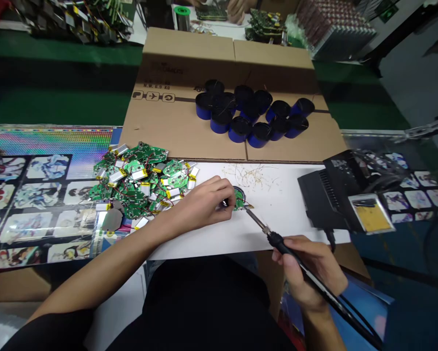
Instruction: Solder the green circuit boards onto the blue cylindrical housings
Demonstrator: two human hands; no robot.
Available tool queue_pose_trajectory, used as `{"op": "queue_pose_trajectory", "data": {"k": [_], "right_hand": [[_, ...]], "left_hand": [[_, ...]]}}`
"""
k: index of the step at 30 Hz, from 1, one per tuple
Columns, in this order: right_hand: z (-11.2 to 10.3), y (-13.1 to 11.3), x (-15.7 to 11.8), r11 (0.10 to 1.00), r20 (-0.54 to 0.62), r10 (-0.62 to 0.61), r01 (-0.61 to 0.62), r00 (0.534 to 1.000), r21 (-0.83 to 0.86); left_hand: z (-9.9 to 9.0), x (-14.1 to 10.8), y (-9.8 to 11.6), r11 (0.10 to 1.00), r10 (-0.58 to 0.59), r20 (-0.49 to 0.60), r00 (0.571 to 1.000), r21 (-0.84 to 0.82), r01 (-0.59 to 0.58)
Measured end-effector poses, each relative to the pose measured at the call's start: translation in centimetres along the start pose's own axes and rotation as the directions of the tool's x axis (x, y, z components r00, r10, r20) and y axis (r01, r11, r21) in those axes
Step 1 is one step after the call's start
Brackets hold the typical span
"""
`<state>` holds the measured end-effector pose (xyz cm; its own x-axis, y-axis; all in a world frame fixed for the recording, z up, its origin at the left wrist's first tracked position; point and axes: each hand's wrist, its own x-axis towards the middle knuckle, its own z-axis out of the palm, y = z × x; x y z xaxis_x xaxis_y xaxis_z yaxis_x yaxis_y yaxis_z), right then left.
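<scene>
The left hand [204, 202] partly hid the green board [239, 200], and its fine details were too small to tell.

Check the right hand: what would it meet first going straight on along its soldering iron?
The right hand, via its soldering iron, would probably meet the small green circuit board first, though depth is unclear.
</scene>
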<state>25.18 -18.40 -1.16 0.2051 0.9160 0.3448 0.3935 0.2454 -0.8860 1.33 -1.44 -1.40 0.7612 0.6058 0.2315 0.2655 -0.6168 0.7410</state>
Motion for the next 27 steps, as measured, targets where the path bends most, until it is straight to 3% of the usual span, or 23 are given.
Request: {"op": "queue_pose_trajectory", "data": {"k": [3, 7, 19, 27], "right_hand": [[-0.02, -0.07, -0.62, 0.99, 0.054, -0.058, 0.064, 0.997, -0.126], [0.42, -0.19, -0.49, 0.982, 0.131, -0.078, 0.099, 0.988, -0.161], [0.62, 0.08, -0.28, 0.98, 0.139, -0.087, 0.11, 0.987, -0.167], [0.41, -0.26, 0.02, 0.953, 0.128, -0.086, 0.119, 0.988, -0.28]], "left_hand": [[-0.05, -0.04, -0.04, 1.0, 0.005, 0.005, 1.0, 0.002, -0.005], [-0.12, -0.07, -0.06, 1.0, 0.014, 0.008, 1.0, 0.021, -0.014], [-0.04, -0.14, -0.1, 0.998, 0.032, -0.007, 0.999, 0.049, -0.031], [-0.09, -0.14, -0.13, 0.998, 0.044, -0.001, 0.999, 0.044, -0.044]]}}
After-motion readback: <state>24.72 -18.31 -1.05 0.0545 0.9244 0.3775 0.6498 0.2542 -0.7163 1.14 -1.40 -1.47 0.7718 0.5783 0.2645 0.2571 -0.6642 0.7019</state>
